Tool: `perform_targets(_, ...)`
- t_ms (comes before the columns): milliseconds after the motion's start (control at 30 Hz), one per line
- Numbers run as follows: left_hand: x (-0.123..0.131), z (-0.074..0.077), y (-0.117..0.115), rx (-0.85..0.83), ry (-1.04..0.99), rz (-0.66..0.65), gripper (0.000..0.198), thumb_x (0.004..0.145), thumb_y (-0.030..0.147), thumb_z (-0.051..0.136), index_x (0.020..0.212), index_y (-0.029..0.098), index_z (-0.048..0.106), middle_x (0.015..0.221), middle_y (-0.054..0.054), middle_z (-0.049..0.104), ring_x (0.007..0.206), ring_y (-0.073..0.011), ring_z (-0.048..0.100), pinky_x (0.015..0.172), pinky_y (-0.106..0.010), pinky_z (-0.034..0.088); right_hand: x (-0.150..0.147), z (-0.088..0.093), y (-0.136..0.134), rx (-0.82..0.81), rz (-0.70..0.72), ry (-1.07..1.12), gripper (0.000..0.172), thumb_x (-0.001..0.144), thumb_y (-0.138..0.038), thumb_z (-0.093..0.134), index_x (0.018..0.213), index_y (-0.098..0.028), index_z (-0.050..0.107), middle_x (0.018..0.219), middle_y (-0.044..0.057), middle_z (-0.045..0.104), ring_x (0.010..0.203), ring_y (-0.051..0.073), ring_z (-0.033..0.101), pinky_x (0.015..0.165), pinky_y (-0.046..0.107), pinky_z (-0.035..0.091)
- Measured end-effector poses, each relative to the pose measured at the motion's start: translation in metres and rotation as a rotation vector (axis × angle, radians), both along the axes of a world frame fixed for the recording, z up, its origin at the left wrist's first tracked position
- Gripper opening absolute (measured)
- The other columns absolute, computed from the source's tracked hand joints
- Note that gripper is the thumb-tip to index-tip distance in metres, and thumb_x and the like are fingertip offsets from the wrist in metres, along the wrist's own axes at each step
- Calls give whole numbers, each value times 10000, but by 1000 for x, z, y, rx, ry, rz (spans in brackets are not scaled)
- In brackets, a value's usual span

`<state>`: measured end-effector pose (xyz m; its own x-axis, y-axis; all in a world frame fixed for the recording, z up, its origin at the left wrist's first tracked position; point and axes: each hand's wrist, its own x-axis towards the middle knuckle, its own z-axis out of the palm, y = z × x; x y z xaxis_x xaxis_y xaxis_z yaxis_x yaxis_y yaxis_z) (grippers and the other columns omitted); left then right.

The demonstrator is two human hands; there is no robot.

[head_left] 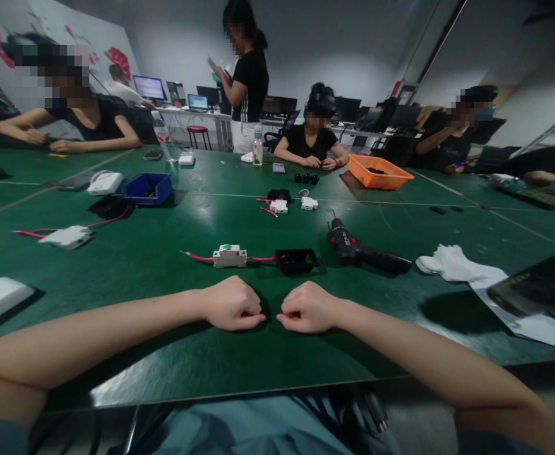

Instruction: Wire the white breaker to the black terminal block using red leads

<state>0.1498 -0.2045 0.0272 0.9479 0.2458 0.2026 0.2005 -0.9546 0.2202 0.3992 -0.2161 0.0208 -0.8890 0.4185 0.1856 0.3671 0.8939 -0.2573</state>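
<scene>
My left hand (234, 304) rests on the green table (220, 363) as a closed fist, with nothing showing in it. Facing it a short gap away, my right hand (309, 308) is curled into a fist too, likewise with nothing visible inside. Just beyond my left hand stands a white circuit breaker (230, 256) with a green switch. Red wires (262, 258) come out of both its sides, and the right one runs to a small open black box (284, 268) beyond my right hand. Right of the box lies a black power screwdriver (348, 249), its bit pointing away.
Another wired breaker (71, 236) and a blue bin (148, 191) are left. More breakers (278, 206) sit mid-table, with an orange basket (379, 174) behind. White gloves (457, 262), paper (537, 325) and a dark cylindrical object (537, 284) lie right. Several people sit or stand around.
</scene>
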Motion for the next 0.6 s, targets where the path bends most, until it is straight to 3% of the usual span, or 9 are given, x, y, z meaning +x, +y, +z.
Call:
perform_targets(367, -1, -2, 1, 13, 41, -5, 416, 984, 320, 476, 594, 191, 542, 602, -9, 603, 575, -107, 551, 534, -278, 304, 0, 0, -1, 29, -9, -21, 391, 910, -284, 535, 533, -188, 497, 521, -12, 560, 508, 102, 474, 521, 259, 237)
perform_targets(467, -2, 7, 4, 12, 40, -16, 403, 994, 309, 463, 620, 188, 555, 604, -11, 584, 591, -108, 551, 551, -270, 323, 0, 3, -2, 38, -8, -18, 403, 918, -295, 531, 530, -188, 506, 521, -10, 570, 512, 105, 477, 518, 261, 233)
perform_targets(600, 0, 32, 17, 100, 44, 101, 344, 1004, 311, 441, 726, 181, 596, 679, -15, 578, 654, -122, 556, 606, -264, 366, 1, 4, -2, 45, 3, -5, 416, 924, -319, 530, 529, -188, 516, 545, -12, 601, 528, 106, 492, 521, 259, 239)
